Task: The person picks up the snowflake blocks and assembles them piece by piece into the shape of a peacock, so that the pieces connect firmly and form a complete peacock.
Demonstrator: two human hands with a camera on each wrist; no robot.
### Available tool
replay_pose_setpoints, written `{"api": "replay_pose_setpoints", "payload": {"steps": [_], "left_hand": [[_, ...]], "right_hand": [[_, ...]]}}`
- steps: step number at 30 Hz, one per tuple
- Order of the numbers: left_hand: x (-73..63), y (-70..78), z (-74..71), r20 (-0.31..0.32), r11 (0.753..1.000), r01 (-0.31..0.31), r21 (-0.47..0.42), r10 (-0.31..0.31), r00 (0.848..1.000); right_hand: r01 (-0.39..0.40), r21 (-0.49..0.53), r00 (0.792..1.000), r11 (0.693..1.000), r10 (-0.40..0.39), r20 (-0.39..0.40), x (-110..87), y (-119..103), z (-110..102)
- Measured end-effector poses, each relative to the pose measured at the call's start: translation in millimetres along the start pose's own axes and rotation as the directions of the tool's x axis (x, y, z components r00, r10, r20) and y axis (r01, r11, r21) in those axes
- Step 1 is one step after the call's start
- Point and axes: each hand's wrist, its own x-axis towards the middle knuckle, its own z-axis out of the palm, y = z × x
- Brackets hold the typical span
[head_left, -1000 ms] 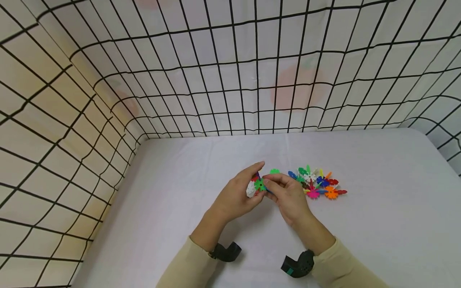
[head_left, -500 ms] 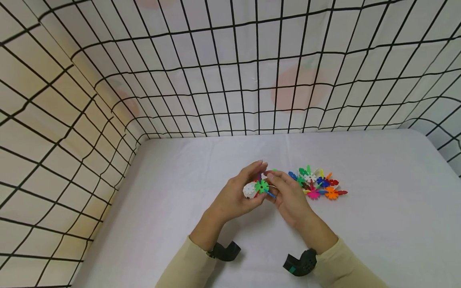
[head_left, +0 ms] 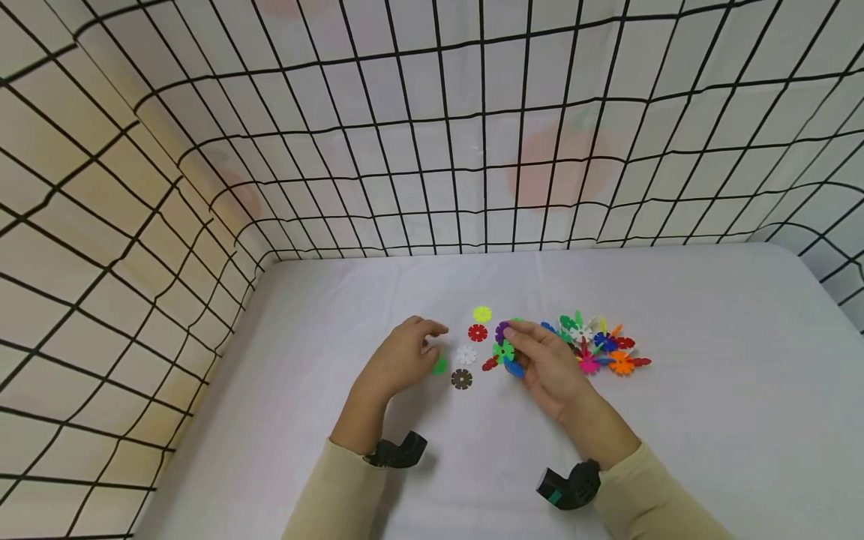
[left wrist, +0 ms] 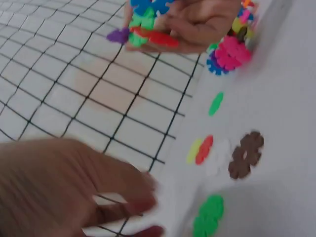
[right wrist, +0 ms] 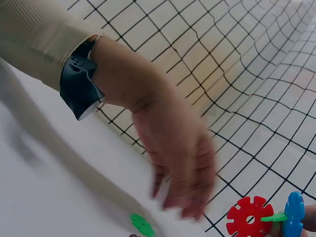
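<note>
My right hand (head_left: 550, 367) pinches a small cluster of joined plastic snowflake discs (head_left: 503, 351) between thumb and fingers. Green sits at its centre, with purple, red and blue discs slotted onto it. The left wrist view shows the same cluster (left wrist: 143, 22) raised over the table. My left hand (head_left: 398, 356) is apart from it, fingers loosely bent and holding nothing, beside a loose green disc (head_left: 440, 366). Between the hands lie a yellow disc (head_left: 482, 314), a red disc (head_left: 478, 332), a white disc (head_left: 466, 355) and a brown disc (head_left: 462, 379).
Right of my right hand stands a pile of joined multicoloured discs (head_left: 597, 345) on the white tabletop (head_left: 709, 420). Another green disc (left wrist: 216, 103) lies near that pile. Black wire mesh (head_left: 432, 142) fences the table at the back and sides.
My left hand has let go of the joined discs and moved left, uncovering the loose discs on the table. The cluster has turned and stays in my right hand, slightly further right.
</note>
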Motion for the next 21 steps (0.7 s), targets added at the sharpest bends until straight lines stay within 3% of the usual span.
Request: {"api": "replay_pose_setpoints", "payload": {"steps": [3,5,8,12,14,18,21], "left_hand": [[2.3,-9.9,1.8,0.069,0.981,0.157,0.117,-0.165,0.984],[4.7,-14.7,4.6,0.091,0.972,0.192,0.137,-0.205,0.975],[6.3,-17.6,7.3,0.097,0.973,0.205,0.108,-0.216,0.972],[4.2,-12.1,5.7,0.067,0.987,0.151,-0.060,-0.147,0.987],[2.4,-6.1,3.8,0.031,0.981,0.066,-0.181,-0.061,0.998],[-1.6,10.1,0.8,-0.044,0.924,-0.104,-0.369,0.094,0.995],[-4.0,19.5,2.0,-0.085,0.891,-0.190,-0.413,0.170,0.982]], "right_hand": [[0.013,0.011,1.000,1.000,-0.013,-0.003,1.2,-1,-1],[0.021,0.022,1.000,1.000,-0.022,0.004,1.4,-1,-2],[0.029,0.012,0.999,0.999,-0.030,0.014,1.3,-1,-3],[0.047,-0.103,0.999,0.994,-0.048,-0.004,0.1,0,-4],[0.059,-0.181,0.997,0.982,-0.066,-0.029,0.3,1,-3],[0.084,-0.265,0.992,0.960,-0.106,-0.069,1.5,1,0],[0.111,-0.271,0.989,0.956,-0.134,-0.067,0.9,1,3]]}}
